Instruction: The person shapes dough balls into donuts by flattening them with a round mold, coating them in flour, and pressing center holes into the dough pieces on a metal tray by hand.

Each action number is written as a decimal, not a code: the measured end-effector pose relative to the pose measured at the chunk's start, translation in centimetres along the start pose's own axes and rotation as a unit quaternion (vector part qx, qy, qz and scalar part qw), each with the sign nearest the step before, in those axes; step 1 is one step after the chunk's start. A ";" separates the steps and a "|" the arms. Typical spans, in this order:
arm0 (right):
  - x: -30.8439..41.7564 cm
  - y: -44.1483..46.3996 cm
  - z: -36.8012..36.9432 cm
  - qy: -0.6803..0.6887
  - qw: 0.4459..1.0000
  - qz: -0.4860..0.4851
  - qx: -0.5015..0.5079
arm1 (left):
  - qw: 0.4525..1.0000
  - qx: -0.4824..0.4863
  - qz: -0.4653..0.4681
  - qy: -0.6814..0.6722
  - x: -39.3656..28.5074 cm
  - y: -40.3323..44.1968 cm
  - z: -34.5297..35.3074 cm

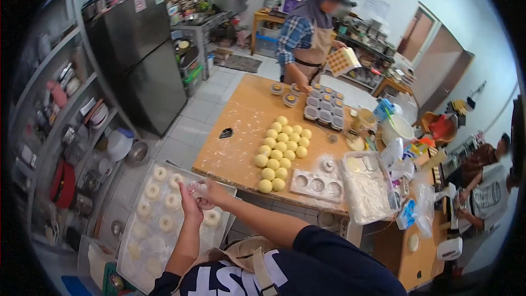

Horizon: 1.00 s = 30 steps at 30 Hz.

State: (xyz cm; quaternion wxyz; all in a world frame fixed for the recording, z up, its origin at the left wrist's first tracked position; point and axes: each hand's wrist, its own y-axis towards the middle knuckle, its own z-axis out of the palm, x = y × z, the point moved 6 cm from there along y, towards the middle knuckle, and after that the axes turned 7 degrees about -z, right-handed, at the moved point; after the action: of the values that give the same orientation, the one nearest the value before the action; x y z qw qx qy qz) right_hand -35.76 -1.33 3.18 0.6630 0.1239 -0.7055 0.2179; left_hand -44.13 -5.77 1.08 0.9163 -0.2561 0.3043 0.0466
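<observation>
My left hand and my right hand meet above the near edge of a large pale tray. Fingers of both hands are closed around a small pale thing that looks partly see-through; its kind is unclear. On the tray lie several white dough rings, set out in rows. One dough ring sits just below my right hand. Toward the tray's lower end, flat pale rounds are visible. My forearms hide part of the tray.
A wooden table holds rows of yellow dough balls, a floured mold, a flour tub and lidded cups. Across it a co-worker holds a sticker sheet. Shelves and a fridge stand left.
</observation>
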 end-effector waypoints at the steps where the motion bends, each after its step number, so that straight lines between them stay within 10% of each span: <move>1: -0.3 0.5 0.6 -0.002 0.999 -0.041 -0.034 | 1.000 -0.005 0.006 0.001 -0.6 -0.4 -0.7; 6: 0.5 -0.1 3.6 0.057 0.991 -0.076 -0.094 | 0.990 -0.034 0.041 -0.128 -1.4 -1.2 -4.0; 10: 0.0 -0.6 4.9 -0.022 0.994 0.045 0.096 | 0.995 -0.053 -0.002 0.084 -2.4 -1.4 -5.2; 11: -0.4 0.3 5.0 0.028 0.995 -0.096 0.021 | 0.998 -0.032 0.005 0.052 -2.0 -1.6 -4.7; 14: -0.9 0.0 3.7 0.101 0.988 -0.051 -0.108 | 0.999 -0.031 0.022 -0.017 -1.5 -1.8 -4.1; 16: -0.6 -0.5 4.0 0.056 0.998 -0.017 -0.013 | 0.997 -0.052 0.030 -0.054 -1.3 -1.7 -4.2; 19: -1.1 -0.3 3.2 -0.022 0.999 -0.004 0.037 | 0.977 -0.042 -0.006 0.208 -1.3 0.2 -5.9; 23: -1.5 0.3 1.8 0.004 0.992 -0.074 -0.105 | 0.995 0.033 0.017 0.097 -0.5 -0.8 -3.8; 26: -0.7 -1.1 2.5 0.112 0.993 -0.026 -0.020 | 0.999 -0.011 0.007 0.044 -0.7 -1.0 -3.5; 30: -1.7 -0.3 2.2 0.030 0.998 0.012 0.047 | 0.966 0.004 -0.011 0.258 -0.9 -0.6 -3.9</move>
State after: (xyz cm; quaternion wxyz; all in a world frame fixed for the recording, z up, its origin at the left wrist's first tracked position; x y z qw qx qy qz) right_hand -37.42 -2.82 1.47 0.6748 0.1402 -0.6754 0.2624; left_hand -46.78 -8.20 -0.76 0.8083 -0.2589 0.5278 -0.0320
